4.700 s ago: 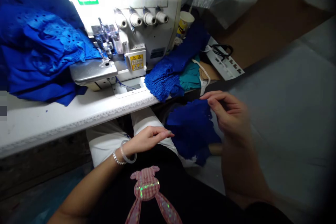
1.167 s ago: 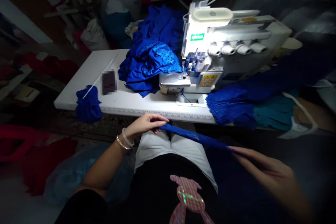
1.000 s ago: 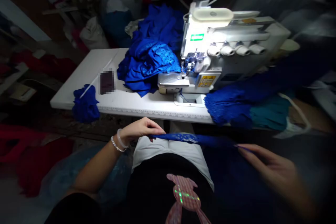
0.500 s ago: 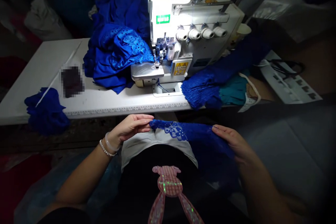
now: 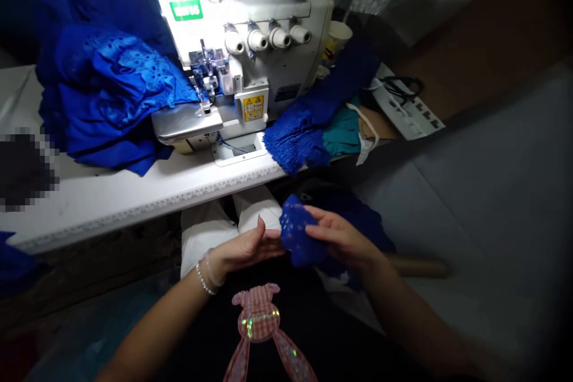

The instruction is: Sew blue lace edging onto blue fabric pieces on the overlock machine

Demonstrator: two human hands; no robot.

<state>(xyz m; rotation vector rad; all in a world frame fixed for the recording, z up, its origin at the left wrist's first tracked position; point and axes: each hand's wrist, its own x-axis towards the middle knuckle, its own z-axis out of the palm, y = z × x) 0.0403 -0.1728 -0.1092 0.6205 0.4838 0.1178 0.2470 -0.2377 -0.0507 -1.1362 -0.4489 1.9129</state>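
Above my lap, my right hand (image 5: 342, 239) pinches a piece of blue eyelet fabric (image 5: 298, 233) between thumb and fingers. Its near end bunches up in front of the fingertips, and darker folds trail down behind the hand. My left hand (image 5: 253, 243) is open, thumb raised and fingers stretched toward the fabric. Those fingertips reach the fabric's left edge; whether they pass behind it I cannot tell. Beyond both hands stands a white sewing machine (image 5: 286, 68) with its lamp lit. A large blue embroidered fabric heap (image 5: 111, 89) lies to the left of its presser foot.
The white table (image 5: 179, 182) has a ruler strip along its front edge. Blue gathered fabric (image 5: 295, 137) and teal fabric (image 5: 342, 134) lie right of the machine. Farther right are black scissors (image 5: 403, 86) on a white card (image 5: 414, 113), and a paper cup (image 5: 335, 42) stands behind.
My view has swung to the right. My hands, which held the fabric stretched between them, have come together. The left has let go its pinch, and the right now holds the fabric bunched.
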